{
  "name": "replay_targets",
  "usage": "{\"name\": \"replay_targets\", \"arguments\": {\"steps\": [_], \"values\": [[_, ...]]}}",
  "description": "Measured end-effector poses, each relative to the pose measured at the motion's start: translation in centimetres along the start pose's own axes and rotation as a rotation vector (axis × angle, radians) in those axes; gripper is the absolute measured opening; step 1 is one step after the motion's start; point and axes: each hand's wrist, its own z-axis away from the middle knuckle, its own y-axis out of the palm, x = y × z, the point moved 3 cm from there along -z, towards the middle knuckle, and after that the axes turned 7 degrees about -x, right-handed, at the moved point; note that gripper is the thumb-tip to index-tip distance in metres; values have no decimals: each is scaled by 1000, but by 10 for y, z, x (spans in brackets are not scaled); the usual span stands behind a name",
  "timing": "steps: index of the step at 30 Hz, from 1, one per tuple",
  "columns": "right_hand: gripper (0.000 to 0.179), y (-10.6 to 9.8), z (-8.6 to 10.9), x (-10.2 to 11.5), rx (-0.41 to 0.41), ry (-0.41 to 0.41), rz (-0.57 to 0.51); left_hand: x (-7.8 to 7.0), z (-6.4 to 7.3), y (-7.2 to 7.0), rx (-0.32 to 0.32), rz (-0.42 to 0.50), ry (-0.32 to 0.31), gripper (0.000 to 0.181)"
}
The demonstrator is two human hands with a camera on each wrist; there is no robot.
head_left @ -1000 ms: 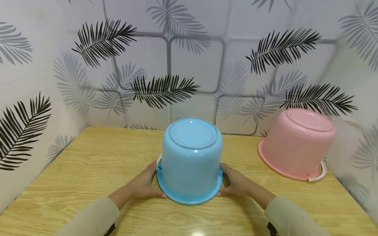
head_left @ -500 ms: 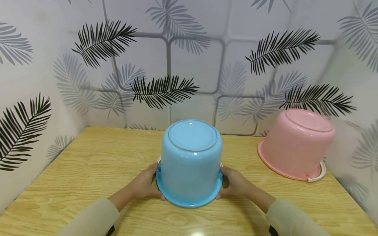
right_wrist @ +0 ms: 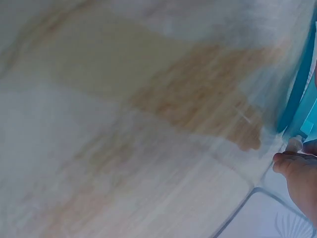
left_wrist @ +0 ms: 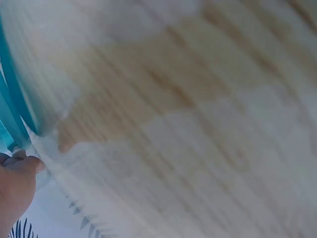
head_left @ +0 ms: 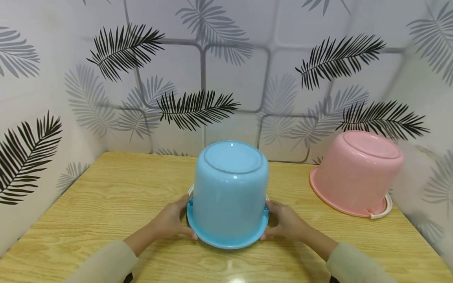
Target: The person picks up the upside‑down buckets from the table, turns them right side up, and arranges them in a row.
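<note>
A light blue plastic bucket [head_left: 231, 200] stands upside down in the middle of the head view, its flat base facing up and its wide rim at the bottom. My left hand [head_left: 170, 219] grips the rim on one side, thumb towards me and fingers around the far side. Opposite it, my right hand [head_left: 287, 221] holds the rim the same way. Part of the bucket's white handle [head_left: 191, 190] shows behind the left fingertips. In the left wrist view the blue rim [left_wrist: 15, 84] enters at the edge; the right wrist view catches the rim [right_wrist: 298, 94] too.
A pink bucket [head_left: 357, 177], also upside down, stands at the right on the wooden table [head_left: 116, 188], its pale handle [head_left: 383, 208] at the rim. Behind the table rises a wall [head_left: 233, 74] with a leaf pattern.
The blue bucket and both hands show slightly larger and wider apart, having come a little closer to the camera. The pink bucket stays where it was.
</note>
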Motion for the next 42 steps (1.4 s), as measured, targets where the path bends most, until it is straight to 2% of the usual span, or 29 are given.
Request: {"name": "replay_targets", "arguments": {"steps": [5,11,15,20,22,24,26,28,30,33,37,42], "values": [[101,-7,2,5,-13,-17,-17,-4,2,-7,-2,-1,-4,123],[90,-20,2,10,-60,-18,-27,-8,3,-20,17,54,-23,119],[80,-27,1,14,-118,-43,-58,-9,2,-25,-10,101,-8,120],[60,-35,-5,20,-261,-39,-151,-11,-3,-30,-107,180,-3,117],[58,-36,-9,23,-312,-20,-156,-13,-6,-31,-142,215,-35,119],[56,-35,-13,25,-355,7,-155,-17,-9,-30,-191,252,-78,109],[56,-33,-17,28,-411,28,-134,-20,-12,-27,-271,253,-136,96],[53,-29,-20,31,-478,42,-117,-24,-15,-25,-377,227,-161,79],[48,-28,-23,34,-549,55,-97,-29,-18,-22,-481,181,-165,64],[39,-27,-25,37,-629,90,-95,-33,-21,-20,-597,122,-125,50],[31,-28,-25,39,-706,92,-106,-36,-23,-18,-641,137,-98,42],[28,-33,-26,39,-758,22,-112,-38,-21,-18,-652,187,-53,34]]}}
